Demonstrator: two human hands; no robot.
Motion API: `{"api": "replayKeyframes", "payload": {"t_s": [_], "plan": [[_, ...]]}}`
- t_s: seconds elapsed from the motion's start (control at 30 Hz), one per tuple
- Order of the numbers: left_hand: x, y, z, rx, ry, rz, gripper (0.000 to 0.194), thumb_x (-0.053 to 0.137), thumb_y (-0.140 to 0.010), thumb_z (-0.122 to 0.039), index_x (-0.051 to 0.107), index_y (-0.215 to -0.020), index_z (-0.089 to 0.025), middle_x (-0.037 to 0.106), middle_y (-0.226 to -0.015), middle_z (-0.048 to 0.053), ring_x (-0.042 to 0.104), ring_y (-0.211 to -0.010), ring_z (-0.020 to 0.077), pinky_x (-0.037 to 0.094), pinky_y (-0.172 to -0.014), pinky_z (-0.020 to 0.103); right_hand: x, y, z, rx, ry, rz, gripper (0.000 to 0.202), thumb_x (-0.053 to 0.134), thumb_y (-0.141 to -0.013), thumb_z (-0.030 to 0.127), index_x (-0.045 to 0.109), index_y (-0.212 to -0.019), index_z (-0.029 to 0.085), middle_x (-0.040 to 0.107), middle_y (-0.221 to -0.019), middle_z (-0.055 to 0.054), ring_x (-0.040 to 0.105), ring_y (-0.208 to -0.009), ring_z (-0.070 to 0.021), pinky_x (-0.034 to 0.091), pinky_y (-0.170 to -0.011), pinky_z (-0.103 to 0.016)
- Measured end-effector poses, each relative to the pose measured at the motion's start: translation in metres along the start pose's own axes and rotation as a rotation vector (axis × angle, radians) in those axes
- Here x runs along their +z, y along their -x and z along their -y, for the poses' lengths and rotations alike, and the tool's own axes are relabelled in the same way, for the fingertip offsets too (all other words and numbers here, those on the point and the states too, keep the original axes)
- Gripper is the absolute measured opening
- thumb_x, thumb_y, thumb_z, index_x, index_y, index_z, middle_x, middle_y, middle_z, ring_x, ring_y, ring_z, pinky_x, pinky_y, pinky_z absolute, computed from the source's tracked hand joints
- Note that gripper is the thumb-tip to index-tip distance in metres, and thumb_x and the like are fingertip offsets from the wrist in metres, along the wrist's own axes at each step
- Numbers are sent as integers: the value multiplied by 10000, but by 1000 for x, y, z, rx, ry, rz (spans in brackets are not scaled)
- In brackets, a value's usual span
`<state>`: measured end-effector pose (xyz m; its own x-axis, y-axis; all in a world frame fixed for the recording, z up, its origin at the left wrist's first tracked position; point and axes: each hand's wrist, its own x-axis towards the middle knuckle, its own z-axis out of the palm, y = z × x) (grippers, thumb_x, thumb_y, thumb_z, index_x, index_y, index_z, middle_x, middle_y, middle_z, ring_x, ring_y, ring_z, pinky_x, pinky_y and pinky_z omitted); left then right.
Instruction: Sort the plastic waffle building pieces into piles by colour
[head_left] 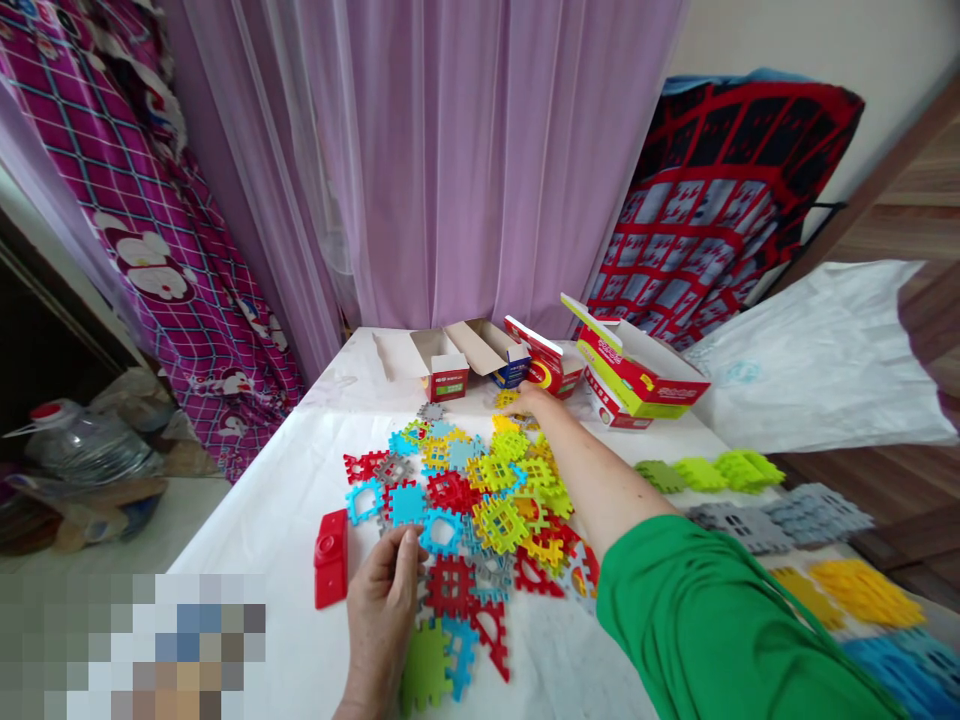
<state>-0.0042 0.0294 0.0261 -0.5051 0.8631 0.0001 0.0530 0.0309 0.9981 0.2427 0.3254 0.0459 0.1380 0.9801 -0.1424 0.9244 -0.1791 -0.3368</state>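
Note:
A heap of interlocking plastic building pieces [450, 490] in red, blue, yellow, green and grey lies on the white-covered table. My right hand [531, 398] reaches across to the far edge of the heap. Its fingers close on a yellow building piece [507, 398] near the boxes, though they are small and partly hidden. At the near left of the heap rests my left hand [384, 590], its fingers curled in and the thumb laid against them. Beside its thumb is a blue window-shaped piece [441, 531]; whether the hand holds anything is hidden.
Open cardboard boxes [448, 385] stand along the table's back, with a red and green one [637, 375] at right. Sorted stacks of green [694, 474], grey [780, 518], yellow [862, 592] and blue pieces [911, 665] line the right side. A red plastic object [331, 560] lies left.

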Motion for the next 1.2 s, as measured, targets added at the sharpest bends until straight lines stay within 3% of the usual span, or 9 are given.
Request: {"api": "replayKeyframes", "payload": {"t_s": [0.13, 0.33, 0.43, 0.57, 0.67, 0.83, 0.97, 1.13, 1.2], "plan": [[1, 0, -2, 14, -4, -9, 492, 658, -709, -634, 734, -847, -168, 666, -642, 26, 606, -558, 156, 511, -511, 241, -3, 12, 5, -28, -7, -18, 491, 851, -570, 337, 678, -1004, 184, 705, -1082, -112, 667, -1011, -286, 521, -818, -334], [1, -3, 3, 57, -33, -13, 513, 627, -725, -653, 738, -842, -166, 669, -638, 28, 609, -543, 154, 518, -504, 244, -17, 33, 0, -110, -63, -108, 374, 703, -762, 336, 664, -1106, 195, 690, -1141, -96, 627, -1085, -265, 490, -848, -298], [0, -6, 8, 60, -14, 1, 508, 632, -724, -647, 736, -850, -165, 670, -634, 28, 615, -547, 157, 521, -501, 242, -29, 47, -5, -197, -116, -35, 329, 696, -786, 334, 684, -1080, 187, 718, -1065, -68, 662, -983, -212, 500, -792, -254], [-3, -11, 12, 56, -12, 57, 524, 632, -707, -664, 736, -837, -167, 673, -633, 31, 617, -544, 156, 521, -497, 237, -39, 63, -11, -309, -168, 197, 281, 685, -812, 402, 731, -995, 194, 745, -905, -40, 688, -817, -171, 517, -703, -235], [-5, -12, 10, 40, -26, 80, 543, 639, -688, -679, 737, -837, -165, 684, -651, 39, 623, -554, 159, 529, -510, 243, -38, 65, -14, -281, -101, 150, 283, 718, -776, 379, 735, -989, 194, 734, -1019, -65, 670, -960, -217, 513, -799, -273], [-3, -7, 2, 33, -29, 45, 531, 625, -707, -667, 729, -852, -167, 677, -662, 37, 631, -583, 168, 524, -508, 243, -28, 58, -16, -169, -22, 82, 401, 849, -550, 233, 746, -937, 216, 714, -1088, -90, 623, -1078, -320, 488, -895, -363], [-3, -6, 2, 36, -46, 39, 510, 613, -725, -653, 729, -858, -174, 678, -669, 32, 632, -591, 164, 524, -518, 236, -25, 61, -17, -135, -55, 75, 364, 778, -606, 147, 733, -961, 212, 709, -1081, -91, 604, -1101, -315, 490, -882, -357], [-6, -10, 4, 40, -70, 85, 532, 624, -698, -671, 733, -844, -171, 686, -657, 34, 628, -552, 165, 530, -513, 249, -44, 76, -24, -155, -218, 188, 341, 678, -774, 243, 668, -1111, 185, 723, -956, -68, 671, -864, -181, 527, -705, -247], [-5, -10, 4, 45, -63, 68, 519, 621, -709, -662, 730, -845, -173, 686, -657, 31, 629, -553, 163, 528, -513, 246, -56, 82, -29, -199, -295, 353, 372, 707, -761, 290, 666, -1118, 194, 725, -944, -59, 668, -813, -149, 520, -669, -220]]}}
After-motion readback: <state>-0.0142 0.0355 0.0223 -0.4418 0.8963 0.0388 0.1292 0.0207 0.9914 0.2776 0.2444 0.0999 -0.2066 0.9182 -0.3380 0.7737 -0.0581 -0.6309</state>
